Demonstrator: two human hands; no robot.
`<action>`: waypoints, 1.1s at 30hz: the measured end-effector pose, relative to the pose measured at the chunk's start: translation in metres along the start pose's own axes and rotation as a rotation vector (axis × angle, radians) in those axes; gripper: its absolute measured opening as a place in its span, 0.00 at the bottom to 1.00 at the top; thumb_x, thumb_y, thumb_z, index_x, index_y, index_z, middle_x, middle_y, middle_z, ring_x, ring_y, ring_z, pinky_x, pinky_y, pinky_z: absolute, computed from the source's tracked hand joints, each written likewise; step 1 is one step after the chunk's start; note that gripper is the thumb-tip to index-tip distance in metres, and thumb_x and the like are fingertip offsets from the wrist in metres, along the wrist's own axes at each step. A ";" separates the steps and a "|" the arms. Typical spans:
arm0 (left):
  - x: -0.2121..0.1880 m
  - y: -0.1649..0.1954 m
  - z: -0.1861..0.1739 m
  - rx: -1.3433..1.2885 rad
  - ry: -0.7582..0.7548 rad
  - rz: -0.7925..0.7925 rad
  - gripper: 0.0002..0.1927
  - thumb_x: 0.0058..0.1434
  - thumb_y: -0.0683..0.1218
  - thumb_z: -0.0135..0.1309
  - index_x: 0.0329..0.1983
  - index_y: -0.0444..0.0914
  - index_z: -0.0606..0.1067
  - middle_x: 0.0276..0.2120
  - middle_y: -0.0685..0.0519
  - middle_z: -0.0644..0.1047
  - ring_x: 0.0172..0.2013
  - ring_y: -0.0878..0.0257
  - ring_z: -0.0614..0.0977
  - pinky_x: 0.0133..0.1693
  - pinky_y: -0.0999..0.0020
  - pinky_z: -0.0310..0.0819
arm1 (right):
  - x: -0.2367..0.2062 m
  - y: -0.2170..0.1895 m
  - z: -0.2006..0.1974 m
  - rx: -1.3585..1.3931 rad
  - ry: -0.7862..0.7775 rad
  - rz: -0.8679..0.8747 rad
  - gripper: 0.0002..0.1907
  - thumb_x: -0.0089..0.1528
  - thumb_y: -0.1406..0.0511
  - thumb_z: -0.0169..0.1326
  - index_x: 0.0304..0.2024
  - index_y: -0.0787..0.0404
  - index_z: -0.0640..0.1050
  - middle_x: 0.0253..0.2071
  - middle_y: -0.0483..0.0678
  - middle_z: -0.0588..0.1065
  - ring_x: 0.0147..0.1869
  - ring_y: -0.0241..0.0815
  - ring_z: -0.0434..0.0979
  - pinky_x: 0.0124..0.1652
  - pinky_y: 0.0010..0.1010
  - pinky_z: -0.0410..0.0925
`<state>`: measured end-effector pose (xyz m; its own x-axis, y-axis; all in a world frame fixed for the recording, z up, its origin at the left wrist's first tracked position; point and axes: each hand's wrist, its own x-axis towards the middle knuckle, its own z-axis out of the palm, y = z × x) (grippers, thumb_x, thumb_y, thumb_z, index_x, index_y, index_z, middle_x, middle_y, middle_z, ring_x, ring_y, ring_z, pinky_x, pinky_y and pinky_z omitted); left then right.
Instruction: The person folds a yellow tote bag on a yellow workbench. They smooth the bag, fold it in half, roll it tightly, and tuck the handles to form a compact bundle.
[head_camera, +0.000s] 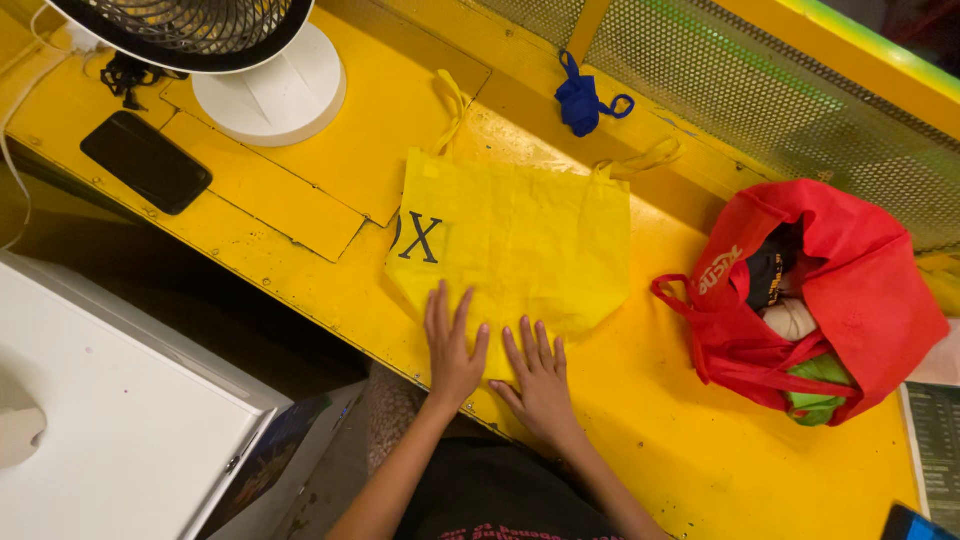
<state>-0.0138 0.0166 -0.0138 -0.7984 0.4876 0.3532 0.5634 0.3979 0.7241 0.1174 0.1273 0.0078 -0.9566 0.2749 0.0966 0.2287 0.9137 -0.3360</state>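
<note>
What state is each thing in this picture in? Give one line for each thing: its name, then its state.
Yellow bag: flat on the yellow table, empty-looking, handles spread out.
Left hand: open, palm pressed on the yellow bag.
Right hand: open, flat on the bag's near edge.
Red bag: open, stuffed with items.
Blue bag: bunched up.
Phone: screen dark, lying flat.
Fan: standing on its white base; cannot tell whether it runs.

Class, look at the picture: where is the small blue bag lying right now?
In the head view the small blue bag lies at the top centre, on the yellow counter against the mesh panel, just beyond the flat yellow bag.
</note>
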 end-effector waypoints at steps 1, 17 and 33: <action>-0.003 -0.001 -0.002 -0.087 0.085 -0.058 0.31 0.67 0.49 0.53 0.72 0.41 0.62 0.75 0.35 0.52 0.72 0.35 0.54 0.70 0.45 0.43 | 0.000 -0.001 0.001 0.002 0.008 0.012 0.42 0.65 0.45 0.49 0.76 0.53 0.55 0.79 0.57 0.45 0.82 0.58 0.37 0.71 0.57 0.33; -0.034 0.004 0.013 -0.788 -0.348 -0.728 0.29 0.58 0.46 0.59 0.62 0.37 0.65 0.47 0.50 0.78 0.43 0.61 0.83 0.36 0.64 0.82 | 0.005 0.057 0.027 1.613 0.241 0.920 0.27 0.72 0.55 0.43 0.65 0.68 0.71 0.62 0.59 0.73 0.65 0.59 0.71 0.62 0.46 0.64; 0.072 0.058 -0.187 -0.459 0.015 -0.086 0.07 0.68 0.39 0.53 0.47 0.32 0.75 0.40 0.49 0.80 0.41 0.61 0.81 0.46 0.71 0.74 | -0.057 0.093 -0.118 1.934 0.281 -0.174 0.26 0.71 0.54 0.48 0.61 0.68 0.75 0.64 0.60 0.73 0.69 0.55 0.68 0.72 0.48 0.58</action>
<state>-0.0783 -0.0702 0.1645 -0.8433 0.4548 0.2863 0.3451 0.0497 0.9373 0.2147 0.2316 0.0812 -0.8476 0.4431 0.2919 -0.5070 -0.5142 -0.6917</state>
